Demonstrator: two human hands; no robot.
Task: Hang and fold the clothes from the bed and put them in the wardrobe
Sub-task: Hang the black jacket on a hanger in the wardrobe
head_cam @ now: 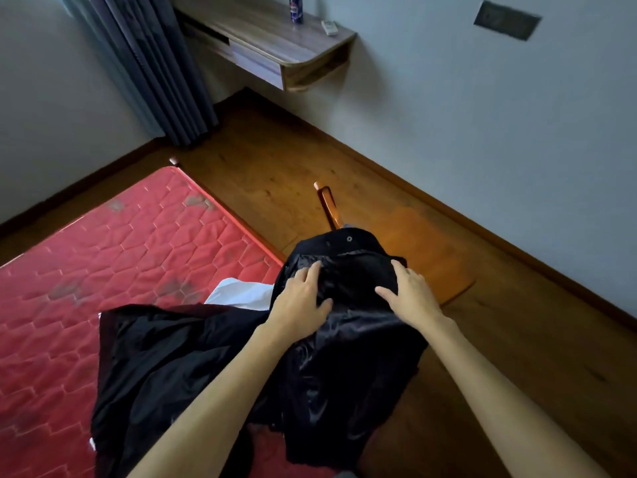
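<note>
A black shiny jacket (348,357) lies draped from the red mattress (103,270) over the wooden chair (424,250) beside the bed, its collar end with snap buttons on the chair. My left hand (301,298) rests flat on the jacket's upper left part, fingers spread. My right hand (410,291) lies on the upper right part, fingers straight and pointing away from me. A white garment (241,293) shows on the mattress, partly hidden under the jacket. The wardrobe is out of view.
A wall-mounted wooden desk (275,39) with a drink can (296,8) and a small white object (330,27) stands at the back. Grey curtains (151,63) hang at the far left corner. Wooden floor (262,160) runs between bed and wall.
</note>
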